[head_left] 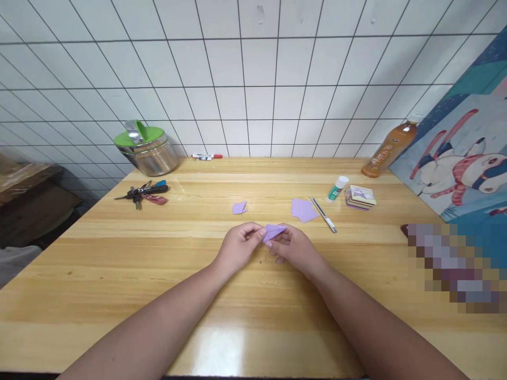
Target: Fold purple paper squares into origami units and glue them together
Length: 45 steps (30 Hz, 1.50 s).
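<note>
Between my two hands is a small piece of folded purple paper (273, 231), narrowing to a point on the right. My left hand (242, 244) pinches its left end between thumb and fingers. At its right side, my right hand (298, 247) has thumb and fingers closed on the paper's lower edge and tip. Just beyond my left hand lies another folded purple paper piece (239, 208). Past my right hand rest several flat purple paper sheets (303, 209), with a utility knife (324, 215) beside them.
On the wooden table (158, 274) stand a glue stick (338, 189), a stack of colored paper (360, 197), a tea bottle (390, 148) and a green-lidded metal pot (148, 150). Keys (142, 193) lie left, a marker (206, 156) by the tiled wall. A pixelated object (451, 266) is at right.
</note>
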Available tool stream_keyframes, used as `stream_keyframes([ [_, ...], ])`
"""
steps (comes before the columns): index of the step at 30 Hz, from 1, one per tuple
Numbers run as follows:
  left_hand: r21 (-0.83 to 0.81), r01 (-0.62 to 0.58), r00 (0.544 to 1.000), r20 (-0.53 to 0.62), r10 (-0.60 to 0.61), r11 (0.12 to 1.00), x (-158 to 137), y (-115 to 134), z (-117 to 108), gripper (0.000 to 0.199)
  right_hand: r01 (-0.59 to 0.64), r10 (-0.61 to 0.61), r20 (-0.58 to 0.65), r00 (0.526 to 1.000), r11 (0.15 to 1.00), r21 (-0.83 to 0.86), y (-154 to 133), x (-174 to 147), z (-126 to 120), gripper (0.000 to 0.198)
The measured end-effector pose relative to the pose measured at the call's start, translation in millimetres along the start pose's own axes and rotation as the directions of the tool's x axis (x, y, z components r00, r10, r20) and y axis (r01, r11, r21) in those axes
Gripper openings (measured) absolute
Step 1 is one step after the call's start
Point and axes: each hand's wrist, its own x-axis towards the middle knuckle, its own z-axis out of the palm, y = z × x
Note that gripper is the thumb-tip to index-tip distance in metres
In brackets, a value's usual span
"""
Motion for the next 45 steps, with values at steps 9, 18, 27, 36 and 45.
stream_keyframes([
  [9, -0.007, 0.066, 0.998, 0.013, -0.066, 0.998, 1, 1, -2, 0.022, -0.028, 0.028, -0.012, 1.0, 0.999, 0.04, -2, 1, -3, 0.032],
  [18, -0.108, 0.105, 0.991, 0.094, -0.094, 0.989, 3, 1, -5, 0.021, 0.178, -0.19, -0.024, 0.982, 0.953, -0.246, -2, -4, -8, 0.017],
  [27, -0.427, 0.181, 0.978, 0.174, -0.116, 0.886, -5, 10, -8, 0.019, 0.624, -0.835, 0.321, 0.447, 0.034, -0.781, -10, -18, -17, 0.035],
  [36, -0.29, 0.156, 0.955, 0.289, -0.069, 0.944, -6, 10, -10, 0.027, 0.775, -0.849, 0.35, 0.396, 0.105, -0.623, -5, -11, -20, 0.024],
  [45, 0.03, -0.006, 0.984, 0.18, 0.001, 1.0, -7, 8, -8, 0.031, 0.449, -0.476, -0.081, 0.876, 0.865, -0.225, -4, -12, -10, 0.038],
])
